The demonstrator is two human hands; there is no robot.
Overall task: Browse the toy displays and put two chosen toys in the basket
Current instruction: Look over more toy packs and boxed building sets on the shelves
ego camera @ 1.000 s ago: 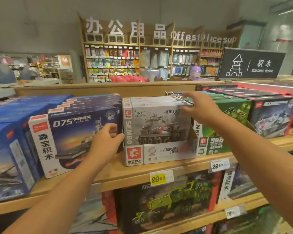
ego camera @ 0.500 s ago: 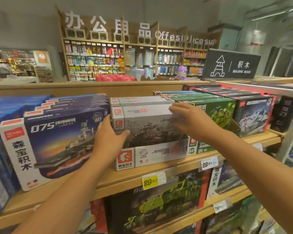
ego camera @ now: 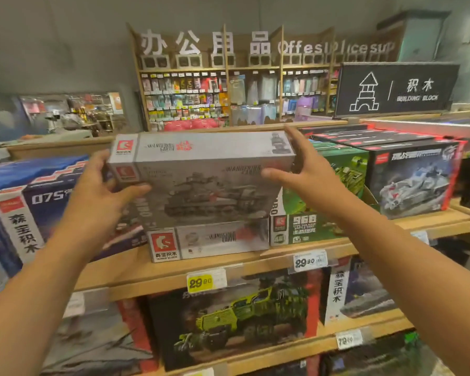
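While raised above the shelf (ego camera: 228, 263), the grey tank box (ego camera: 201, 183) is gripped at its ends by both hands (ego camera: 101, 196) (ego camera: 307, 169).

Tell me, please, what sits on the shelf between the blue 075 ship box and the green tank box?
In the head view, a grey Wandering Earth display tray sits there, partly hidden behind the lifted grey tank box.

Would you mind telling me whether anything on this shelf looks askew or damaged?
Nothing looks damaged. The only thing askew is the grey tank box, tilted and held above its display tray between the left hand and the right hand.
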